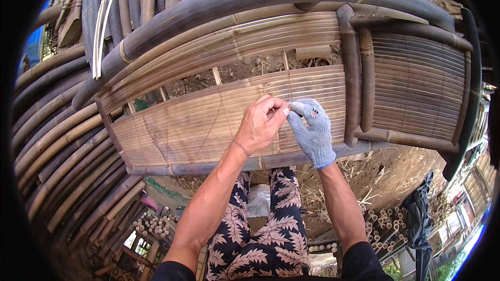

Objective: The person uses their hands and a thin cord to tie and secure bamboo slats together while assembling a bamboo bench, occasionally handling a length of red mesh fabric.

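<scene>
Straight down over the lap

The head camera, a wide fisheye, looks steeply down from the person's own eye level, tilted slightly forward. The trousers [260, 247] show at the lower edge, and the forearms [208, 205] rise from there. The left hand [260, 125] lies near mid-picture, the right hand [313, 129] just beside it, both close. The bamboo bench [182, 135] spans most of the width, its rails bowed; poles [65, 164] curve along the left rim.
</scene>
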`<state>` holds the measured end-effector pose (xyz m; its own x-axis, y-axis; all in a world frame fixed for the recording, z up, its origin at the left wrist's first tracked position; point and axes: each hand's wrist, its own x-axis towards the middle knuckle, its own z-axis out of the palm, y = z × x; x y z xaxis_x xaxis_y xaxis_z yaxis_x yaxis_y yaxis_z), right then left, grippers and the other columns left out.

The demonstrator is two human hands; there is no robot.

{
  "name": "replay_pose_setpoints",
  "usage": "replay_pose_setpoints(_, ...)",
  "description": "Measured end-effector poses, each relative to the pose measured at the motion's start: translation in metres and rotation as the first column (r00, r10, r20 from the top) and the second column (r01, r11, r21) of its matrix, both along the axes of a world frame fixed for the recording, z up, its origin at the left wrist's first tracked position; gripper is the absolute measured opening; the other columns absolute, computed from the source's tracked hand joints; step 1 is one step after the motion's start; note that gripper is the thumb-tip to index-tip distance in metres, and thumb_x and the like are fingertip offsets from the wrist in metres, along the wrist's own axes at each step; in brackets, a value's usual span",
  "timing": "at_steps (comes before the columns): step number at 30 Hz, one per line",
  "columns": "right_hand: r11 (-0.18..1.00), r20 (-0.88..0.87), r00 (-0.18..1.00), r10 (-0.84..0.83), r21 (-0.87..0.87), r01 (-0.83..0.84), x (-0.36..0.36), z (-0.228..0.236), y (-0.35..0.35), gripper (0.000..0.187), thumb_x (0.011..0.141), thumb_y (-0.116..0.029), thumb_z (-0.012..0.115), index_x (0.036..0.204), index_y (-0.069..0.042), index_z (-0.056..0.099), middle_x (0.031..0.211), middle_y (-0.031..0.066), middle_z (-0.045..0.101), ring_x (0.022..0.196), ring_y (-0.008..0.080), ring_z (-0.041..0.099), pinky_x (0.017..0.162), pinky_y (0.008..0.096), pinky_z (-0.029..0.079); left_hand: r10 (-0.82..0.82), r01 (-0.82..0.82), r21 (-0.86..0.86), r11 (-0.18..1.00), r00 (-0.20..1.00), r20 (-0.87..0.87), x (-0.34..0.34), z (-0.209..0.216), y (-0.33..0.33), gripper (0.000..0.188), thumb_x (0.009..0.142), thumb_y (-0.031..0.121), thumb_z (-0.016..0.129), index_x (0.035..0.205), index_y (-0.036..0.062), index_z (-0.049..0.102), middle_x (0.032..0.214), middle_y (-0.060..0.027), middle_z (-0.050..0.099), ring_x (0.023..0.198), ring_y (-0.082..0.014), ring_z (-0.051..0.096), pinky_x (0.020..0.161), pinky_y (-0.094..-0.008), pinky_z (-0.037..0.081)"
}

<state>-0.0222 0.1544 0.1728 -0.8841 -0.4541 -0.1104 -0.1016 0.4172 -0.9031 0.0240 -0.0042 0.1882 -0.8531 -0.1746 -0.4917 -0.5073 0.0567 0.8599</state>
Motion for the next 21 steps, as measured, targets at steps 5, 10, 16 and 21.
replay_pose_setpoints(5, 0.992, -0.234, 0.972, 0.027, 0.123, 0.002, 0.002, 0.005, -0.006, 0.012, 0.082, -0.009, 0.071, 0.093, -0.008, 0.068, 0.088, 0.0106, 0.066, 0.084, 0.0310, 0.063, 0.076, 0.0417, 0.049, 0.064, -0.062, -0.086, 0.994, 0.998, 0.021, -0.001, 0.002, 0.003, 0.019, 0.090, 0.015, 0.070, 0.100, -0.0015, 0.069, 0.076, 0.0006, 0.063, 0.063, -0.0045, 0.050, 0.057, -0.0237, 0.042)
replay_pose_setpoints(10, 0.977, -0.304, 0.947, 0.100, 0.209, -0.036, -0.002, 0.010, -0.003, 0.013, 0.080, -0.008, 0.070, 0.093, -0.008, 0.068, 0.087, 0.0112, 0.066, 0.082, 0.0320, 0.063, 0.075, 0.0430, 0.048, -0.016, -0.004, -0.197, 0.980, 0.995, -0.102, 0.001, 0.002, 0.006, 0.016, 0.090, 0.013, 0.068, 0.101, 0.0006, 0.070, 0.079, 0.0005, 0.063, 0.065, -0.0056, 0.052, 0.058, -0.0246, 0.044)
replay_pose_setpoints(16, 0.971, -0.316, 0.948, -0.034, 0.213, 0.106, 0.006, 0.003, 0.007, 0.025, 0.078, -0.006, 0.071, 0.103, -0.009, 0.067, 0.095, 0.0109, 0.067, 0.090, 0.0320, 0.064, 0.080, 0.0425, 0.048, -0.146, 0.144, -0.064, 0.988, 0.988, -0.039, 0.004, 0.001, 0.003, 0.018, 0.094, 0.015, 0.065, 0.100, -0.0021, 0.067, 0.084, -0.0013, 0.062, 0.076, -0.0066, 0.054, 0.067, -0.0247, 0.046)
replay_pose_setpoints(21, 0.981, -0.254, 0.967, -0.026, 0.178, 0.073, 0.014, 0.022, 0.009, 0.033, 0.078, -0.007, 0.072, 0.110, -0.010, 0.066, 0.103, 0.0105, 0.067, 0.096, 0.0304, 0.063, 0.085, 0.0414, 0.047, -0.007, -0.026, 0.192, 0.981, 0.986, 0.169, 0.005, 0.000, 0.000, 0.021, 0.096, 0.019, 0.064, 0.099, -0.0024, 0.067, 0.085, 0.0008, 0.062, 0.078, -0.0066, 0.054, 0.068, -0.0241, 0.046)
